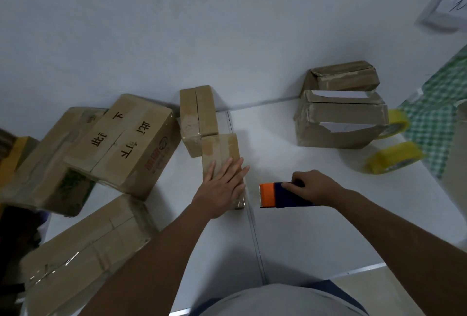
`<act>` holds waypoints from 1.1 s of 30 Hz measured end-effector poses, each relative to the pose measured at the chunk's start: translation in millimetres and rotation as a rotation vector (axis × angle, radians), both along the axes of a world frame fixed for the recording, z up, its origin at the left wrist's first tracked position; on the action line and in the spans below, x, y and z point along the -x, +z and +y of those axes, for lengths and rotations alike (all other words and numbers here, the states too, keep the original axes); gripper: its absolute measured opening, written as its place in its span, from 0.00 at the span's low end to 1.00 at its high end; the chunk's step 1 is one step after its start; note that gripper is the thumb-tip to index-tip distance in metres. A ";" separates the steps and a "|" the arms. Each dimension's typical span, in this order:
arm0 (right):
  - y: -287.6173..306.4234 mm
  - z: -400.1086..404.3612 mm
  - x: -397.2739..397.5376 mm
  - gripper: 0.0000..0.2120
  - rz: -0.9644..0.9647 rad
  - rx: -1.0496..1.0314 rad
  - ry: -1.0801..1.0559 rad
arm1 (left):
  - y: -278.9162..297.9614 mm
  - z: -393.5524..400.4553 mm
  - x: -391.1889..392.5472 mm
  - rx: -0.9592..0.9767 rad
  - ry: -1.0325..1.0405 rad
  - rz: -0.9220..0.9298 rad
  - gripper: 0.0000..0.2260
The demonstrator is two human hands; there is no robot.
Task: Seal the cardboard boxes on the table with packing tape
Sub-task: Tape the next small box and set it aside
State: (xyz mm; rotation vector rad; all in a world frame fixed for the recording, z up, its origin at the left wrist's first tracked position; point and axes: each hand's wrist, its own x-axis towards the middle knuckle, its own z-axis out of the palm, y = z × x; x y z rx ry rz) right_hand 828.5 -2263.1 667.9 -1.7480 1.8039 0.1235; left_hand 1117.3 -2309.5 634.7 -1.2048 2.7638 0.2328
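A small brown cardboard box (221, 150) lies on the white table (303, 234) near its middle. My left hand (222, 188) rests flat on the box's near half, fingers spread. Just right of it, my right hand (312, 188) grips a tape dispenser (278, 195) with an orange front and a dark blue body, held close above the table and pointing at the box. A second small box (197, 115) stands behind the first, touching it.
Larger boxes (126, 138) are piled at the left, one more (83, 255) at the near left. Two stacked boxes (341, 115) stand at the back right. Two yellow tape rolls (394, 157) lie beside them, by a green checked cloth (437, 113).
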 end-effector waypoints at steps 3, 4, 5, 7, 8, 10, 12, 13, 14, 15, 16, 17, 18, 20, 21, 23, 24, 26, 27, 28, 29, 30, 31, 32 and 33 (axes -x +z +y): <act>1.8 1.0 -1.4 0.19 0.050 0.003 0.070 | -1.1 0.6 1.9 -0.013 0.004 0.008 0.25; 1.3 0.6 -4.6 0.19 0.087 0.048 0.084 | -1.3 1.3 2.7 -0.006 0.005 0.005 0.25; 1.4 -0.8 -10.6 0.19 0.133 0.094 0.091 | -1.3 2.2 3.1 0.001 0.013 0.008 0.26; -1.5 -6.1 -26.9 0.21 0.203 0.156 0.108 | -0.5 5.4 4.2 -0.005 0.055 0.028 0.28; -4.5 -9.4 -33.6 0.22 0.218 0.166 0.112 | -0.2 7.6 4.5 -0.014 0.082 0.041 0.29; -3.0 -17.7 -35.8 0.24 0.295 0.121 0.055 | 1.9 11.5 4.2 -0.026 0.125 0.066 0.29; 1.7 -26.2 -18.7 0.24 0.436 0.031 -0.016 | 0.7 18.2 3.0 -0.021 0.138 0.067 0.27; 3.7 -29.5 -8.3 0.24 0.472 0.000 -0.054 | 0.5 20.3 2.0 -0.016 0.139 0.073 0.26; 3.4 -31.6 -0.1 0.24 0.473 -0.007 -0.100 | 0.6 21.6 1.5 -0.016 0.144 0.081 0.26; -0.3 -33.6 3.7 0.24 0.448 0.014 -0.143 | 0.5 21.2 1.9 -0.021 0.156 0.081 0.26; -6.3 -34.5 2.0 0.23 0.390 0.034 -0.176 | 0.4 20.3 3.0 -0.031 0.171 0.080 0.27; -10.4 -34.1 -5.9 0.22 0.311 0.036 -0.203 | 0.8 19.2 3.9 -0.045 0.186 0.076 0.28; -17.2 -32.1 -16.0 0.20 0.233 0.032 -0.219 | 1.6 18.3 3.9 -0.061 0.197 0.070 0.29; -31.0 -24.9 -38.5 0.16 0.095 0.003 -0.212 | 4.4 20.0 1.2 -0.092 0.215 0.060 0.31; -37.2 -19.3 -47.7 0.14 0.050 -0.015 -0.204 | 5.9 22.9 -1.2 -0.111 0.229 0.068 0.31; -47.1 -12.1 -58.2 0.14 0.000 0.053 -0.230 | 9.7 29.4 -7.0 -0.179 0.267 0.127 0.29; -50.7 -10.9 -61.9 0.14 -0.043 0.157 -0.258 | 12.2 31.6 -10.1 -0.238 0.294 0.183 0.26; -46.6 -6.7 -76.0 0.15 -0.208 0.288 -0.356 | 16.6 31.4 -17.8 -0.342 0.336 0.309 0.23; -38.6 -3.8 -85.8 0.14 -0.399 0.234 -0.452 | 18.2 31.2 -22.3 -0.365 0.335 0.348 0.22; -30.7 1.1 -96.4 0.13 -0.622 0.100 -0.565 | 19.8 31.7 -27.0 -0.378 0.321 0.366 0.22; -24.4 7.5 -107.0 0.12 -0.821 -0.078 -0.655 | 21.4 33.6 -31.0 -0.386 0.302 0.369 0.21; -21.6 13.9 -115.6 0.12 -0.950 -0.228 -0.729 | 22.2 35.8 -34.5 -0.390 0.281 0.360 0.21; -20.9 20.5 -119.2 0.11 -1.005 -0.315 -0.756 | 22.8 38.1 -34.7 -0.391 0.263 0.341 0.21; -21.7 26.0 -122.5 0.10 -1.010 -0.342 -0.746 | 22.7 40.8 -36.7 -0.383 0.250 0.322 0.22; -21.7 31.0 -124.3 0.11 -1.002 -0.337 -0.730 | 21.9 43.4 -38.3 -0.365 0.238 0.306 0.22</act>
